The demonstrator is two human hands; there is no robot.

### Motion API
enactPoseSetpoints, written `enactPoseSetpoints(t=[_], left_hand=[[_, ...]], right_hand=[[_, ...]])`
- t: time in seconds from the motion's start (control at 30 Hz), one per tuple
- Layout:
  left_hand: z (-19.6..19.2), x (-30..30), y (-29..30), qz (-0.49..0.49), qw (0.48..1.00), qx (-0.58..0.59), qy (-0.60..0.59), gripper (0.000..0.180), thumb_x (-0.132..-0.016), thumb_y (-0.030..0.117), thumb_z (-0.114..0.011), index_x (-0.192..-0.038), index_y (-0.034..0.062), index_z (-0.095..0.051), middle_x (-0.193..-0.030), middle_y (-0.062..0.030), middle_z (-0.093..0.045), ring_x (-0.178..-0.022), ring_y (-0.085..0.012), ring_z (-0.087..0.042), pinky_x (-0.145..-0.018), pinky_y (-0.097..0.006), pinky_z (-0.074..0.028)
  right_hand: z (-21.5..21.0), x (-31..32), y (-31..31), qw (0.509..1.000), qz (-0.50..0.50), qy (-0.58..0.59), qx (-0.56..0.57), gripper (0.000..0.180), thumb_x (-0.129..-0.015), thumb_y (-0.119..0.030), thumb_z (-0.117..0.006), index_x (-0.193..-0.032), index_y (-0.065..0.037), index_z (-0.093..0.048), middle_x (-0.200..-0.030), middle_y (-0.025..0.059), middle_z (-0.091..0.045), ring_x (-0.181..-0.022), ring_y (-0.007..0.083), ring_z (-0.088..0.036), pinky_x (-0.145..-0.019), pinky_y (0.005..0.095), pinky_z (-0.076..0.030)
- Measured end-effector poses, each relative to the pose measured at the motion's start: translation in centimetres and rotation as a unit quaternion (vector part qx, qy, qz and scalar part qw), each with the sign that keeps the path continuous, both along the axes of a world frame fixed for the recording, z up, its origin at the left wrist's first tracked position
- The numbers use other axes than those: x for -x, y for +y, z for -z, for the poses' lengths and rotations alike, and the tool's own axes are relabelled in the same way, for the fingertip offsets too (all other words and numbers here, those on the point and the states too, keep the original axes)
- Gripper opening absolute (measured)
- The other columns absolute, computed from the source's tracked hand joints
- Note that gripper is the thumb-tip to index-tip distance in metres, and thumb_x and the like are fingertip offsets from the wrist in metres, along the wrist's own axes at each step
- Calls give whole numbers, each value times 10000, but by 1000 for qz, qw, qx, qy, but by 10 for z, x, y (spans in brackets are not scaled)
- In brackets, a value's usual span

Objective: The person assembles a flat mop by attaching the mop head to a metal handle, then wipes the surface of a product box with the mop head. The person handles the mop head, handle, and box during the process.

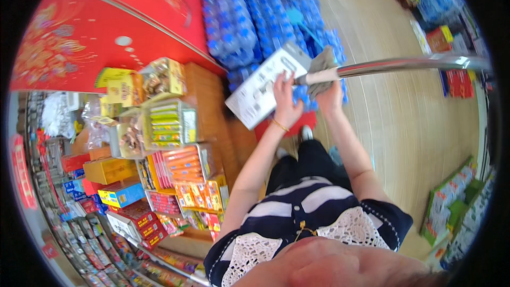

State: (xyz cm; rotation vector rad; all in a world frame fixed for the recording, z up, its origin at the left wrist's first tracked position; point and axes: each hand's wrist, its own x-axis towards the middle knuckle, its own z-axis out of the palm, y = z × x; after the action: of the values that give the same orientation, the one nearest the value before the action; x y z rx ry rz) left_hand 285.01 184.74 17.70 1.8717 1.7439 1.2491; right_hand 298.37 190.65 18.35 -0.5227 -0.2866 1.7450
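Striped shirt [313,202] below; left hand [287,107] grips white card [264,83], right hand [330,97] grips cloth-wrapped pole [372,67]

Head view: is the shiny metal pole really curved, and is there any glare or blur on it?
Head view: the fisheye bends the shiny metal pole toward the rim; bright glare streaks along it; shelf goods at the lower left rim smear; both hands look sharp.

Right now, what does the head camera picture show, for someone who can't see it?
A person in a shop holds a flat white package in the left hand and a grey cloth against a shiny metal pole with the right hand. Stacked bottled water lies ahead, snack boxes to the left.
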Motion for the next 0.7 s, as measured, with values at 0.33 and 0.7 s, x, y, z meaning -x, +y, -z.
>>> enactPoseSetpoints(t=[0.33,0.7], left_hand=[[-92,80,77,-89,944,-168,-269,575,-829,142,-638,-1305,-34,-368,-1231,-164,-437,-1099,-269,-462,-940,-352,-380],[-109,146,78,-23,892,-80,-444,56,-874,46,-528,-878,45,-473,-578,-49,-481,-507,-152,-489,-558,-327,-491]], right_hand=[[-50,126,40,990,-127,-42,-54,388,-985,-296,-311,-1221,-45,-488,-1193,92,-545,-1084,195,-521,-936,351,-412],[114,40,65,714,115,-645,-249,186,-842,-159,-568,-953,-20,-622,-934,162,-568,-928,335,-498,-793,404,-401]])
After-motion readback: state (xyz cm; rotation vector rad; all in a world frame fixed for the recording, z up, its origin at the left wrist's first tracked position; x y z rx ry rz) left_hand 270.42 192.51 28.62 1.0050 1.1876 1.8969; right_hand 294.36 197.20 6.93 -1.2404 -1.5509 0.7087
